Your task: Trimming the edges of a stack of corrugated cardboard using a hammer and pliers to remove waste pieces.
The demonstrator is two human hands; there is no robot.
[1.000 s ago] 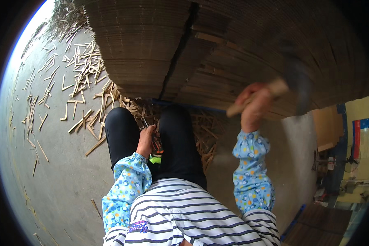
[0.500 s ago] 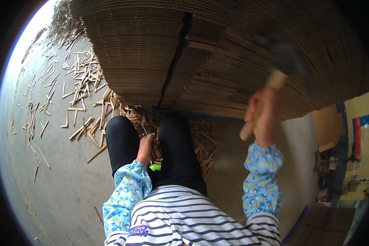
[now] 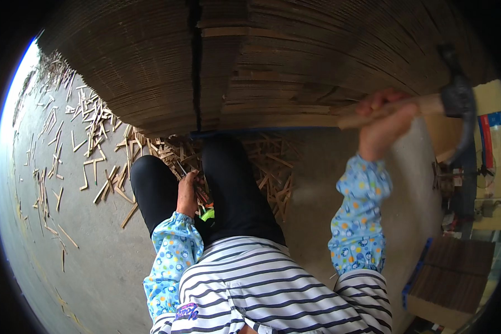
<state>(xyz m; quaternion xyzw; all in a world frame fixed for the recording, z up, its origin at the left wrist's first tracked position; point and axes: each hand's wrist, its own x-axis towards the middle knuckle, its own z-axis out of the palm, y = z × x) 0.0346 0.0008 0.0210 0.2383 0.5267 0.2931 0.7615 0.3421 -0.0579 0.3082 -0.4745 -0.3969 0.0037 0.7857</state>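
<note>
My right hand [image 3: 385, 125] is closed round the wooden handle of a claw hammer [image 3: 433, 105], raised at the right in front of a tall stack of corrugated cardboard [image 3: 295, 67]. The hammer's dark metal head points right, a little blurred. Down between my knees, my left hand [image 3: 187, 192] is closed on a tool with a thin metal shaft [image 3: 181, 168]. Its handle is mostly hidden by the fingers. Something bright green [image 3: 207, 215] shows beside the left wrist.
Narrow cardboard offcuts [image 3: 97, 119] litter the floor to the left, and more [image 3: 275, 167] lie beneath the stack. A blue edge [image 3: 250, 131] runs along the stack's base. Another cardboard stack [image 3: 453, 273] stands at lower right, with shelves or equipment behind it.
The hammer has swung right and tilted from steep to nearly level, my right hand moving up and right. My left hand stays low between the knees. The view has shifted slightly.
</note>
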